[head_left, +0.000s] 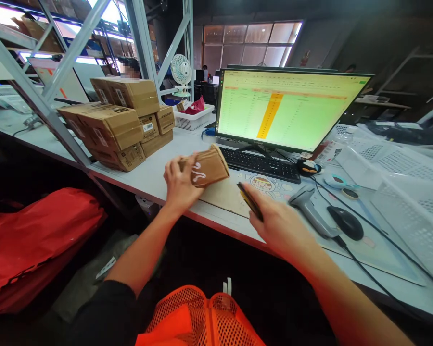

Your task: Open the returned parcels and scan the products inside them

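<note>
- While the left hand (180,182) is clamped around one end of a small brown box (213,168), the right hand (276,216) is closed on a slim black-and-yellow tool (250,201), probably a cutter.
- The box sits tilted in the left hand, near the front edge of the surface (155,168) and over the pale mat (222,196); whether its underside touches the mat cannot be told.
- The tool's tip points toward the box but is apart from it, with a strip of mat between.
- The step in hand appears to be holding and turning the box with the tool at the ready; whether its far end, edged in a paler tone, is open cannot be made out.
- Any move of the tool toward the box would call for a firm, steady left grip, fingers clear of the tip, and a shallow stroke that spares the contents.
- Just beyond the box and tool lies the keyboard (263,162), below the lit monitor (274,105).
- Right of the right hand rest a grey scanner (306,209) and a black mouse (345,222), their cables best kept clear of the arm.
- Farther left stand stacked cartons (115,127), with a white basket (194,120) behind.
</note>
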The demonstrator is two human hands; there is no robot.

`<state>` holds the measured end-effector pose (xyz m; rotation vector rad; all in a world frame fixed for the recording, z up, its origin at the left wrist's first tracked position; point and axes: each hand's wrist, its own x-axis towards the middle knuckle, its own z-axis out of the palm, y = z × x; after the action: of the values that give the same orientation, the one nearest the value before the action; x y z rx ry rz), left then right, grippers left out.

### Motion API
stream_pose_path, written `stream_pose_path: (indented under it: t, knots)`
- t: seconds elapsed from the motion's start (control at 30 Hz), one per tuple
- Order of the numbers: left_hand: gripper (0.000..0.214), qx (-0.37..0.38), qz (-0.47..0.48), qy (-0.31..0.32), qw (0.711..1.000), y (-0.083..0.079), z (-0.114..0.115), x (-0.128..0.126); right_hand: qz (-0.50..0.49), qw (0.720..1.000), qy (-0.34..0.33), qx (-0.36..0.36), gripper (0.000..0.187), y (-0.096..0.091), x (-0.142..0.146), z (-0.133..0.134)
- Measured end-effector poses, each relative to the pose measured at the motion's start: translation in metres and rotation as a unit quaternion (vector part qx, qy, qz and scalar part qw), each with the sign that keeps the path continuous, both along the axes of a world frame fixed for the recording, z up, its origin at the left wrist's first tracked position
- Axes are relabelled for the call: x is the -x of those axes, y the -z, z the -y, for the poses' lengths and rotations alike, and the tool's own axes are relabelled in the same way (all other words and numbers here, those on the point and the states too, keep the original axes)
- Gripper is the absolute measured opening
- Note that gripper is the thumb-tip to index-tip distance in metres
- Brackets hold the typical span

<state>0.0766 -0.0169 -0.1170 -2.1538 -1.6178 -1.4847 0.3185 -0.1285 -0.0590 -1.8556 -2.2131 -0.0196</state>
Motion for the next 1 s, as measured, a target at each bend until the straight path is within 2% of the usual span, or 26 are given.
stream_pose_path:
  t: [0.07, 0.13, 0.23, 0.3, 0.33, 0.4, 0.5, 0.63, 0.77, 0.9, 1.0]
  knots:
    - [0.111, 0.039, 0.110, 0.056, 0.992, 0.008, -0.009, 0.020, -0.110, 0.991, -0.022, -0.071, 0.063, -0.008, -0.028, 0.001]
    - [0.120, 0.088, 0.190, 0.150, 0.966, 0.024, -0.017, 0.033, -0.236, 0.967, 0.001, -0.101, 0.068, -0.009, -0.057, -0.007]
    - [0.124, 0.191, 0.235, 0.275, 0.913, 0.055, -0.028, 0.036, -0.412, 0.908, 0.041, -0.066, 0.075, 0.002, -0.090, -0.034]
    - [0.128, 0.263, 0.233, 0.324, 0.879, 0.070, -0.033, 0.030, -0.453, 0.890, 0.051, -0.018, 0.068, 0.013, -0.104, -0.054]
    - [0.130, 0.284, 0.234, 0.341, 0.865, 0.075, -0.036, 0.026, -0.440, 0.896, 0.055, 0.007, 0.063, 0.018, -0.109, -0.064]
    - [0.132, 0.287, 0.252, 0.371, 0.846, 0.079, -0.040, 0.019, -0.362, 0.929, 0.070, 0.031, 0.053, 0.023, -0.114, -0.083]
    - [0.131, 0.265, 0.284, 0.404, 0.828, 0.077, -0.046, 0.009, -0.231, 0.971, 0.059, 0.009, 0.042, 0.021, -0.114, -0.108]
    - [0.128, 0.280, 0.309, 0.398, 0.817, 0.074, -0.049, 0.003, -0.185, 0.982, -0.021, 0.033, 0.040, 0.012, -0.109, -0.127]
    - [0.124, 0.286, 0.317, 0.397, 0.813, 0.076, -0.049, 0.003, -0.197, 0.979, -0.036, 0.045, 0.045, 0.005, -0.106, -0.120]
    - [0.122, 0.288, 0.311, 0.383, 0.821, 0.081, -0.050, 0.003, -0.203, 0.978, -0.013, 0.050, 0.047, 0.000, -0.096, -0.097]
    - [0.115, 0.282, 0.314, 0.368, 0.829, 0.085, -0.052, 0.004, -0.205, 0.977, -0.040, 0.033, 0.044, -0.002, -0.094, -0.077]
